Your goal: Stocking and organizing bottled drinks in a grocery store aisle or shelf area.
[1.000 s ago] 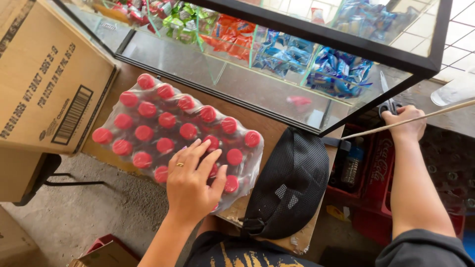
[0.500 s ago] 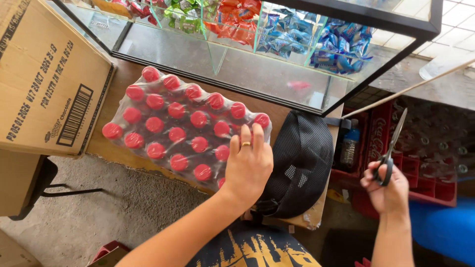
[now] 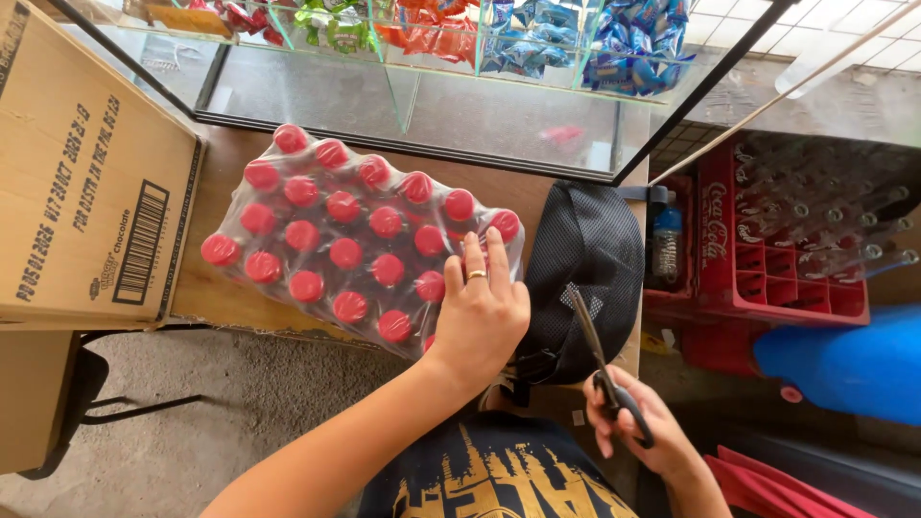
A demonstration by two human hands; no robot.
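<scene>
A shrink-wrapped pack of red-capped bottles (image 3: 345,230) lies on a wooden table (image 3: 221,293). My left hand (image 3: 483,312), with a ring on one finger, rests flat on the pack's near right corner, fingers spread. My right hand (image 3: 638,427) grips a pair of black-handled scissors (image 3: 600,360), blades pointing up toward the pack, just right of my left hand. A black mesh cap (image 3: 590,259) lies on the table between the pack and the scissors.
A large cardboard box (image 3: 86,182) stands at the left. A glass display case (image 3: 432,105) with colourful snack packets runs along the back. A red bottle crate (image 3: 777,249) with glass bottles and a blue container (image 3: 844,360) sit at the right.
My right hand has come down from the case's right edge with the scissors and moved in close to the pack. My left hand has shifted to the pack's right corner.
</scene>
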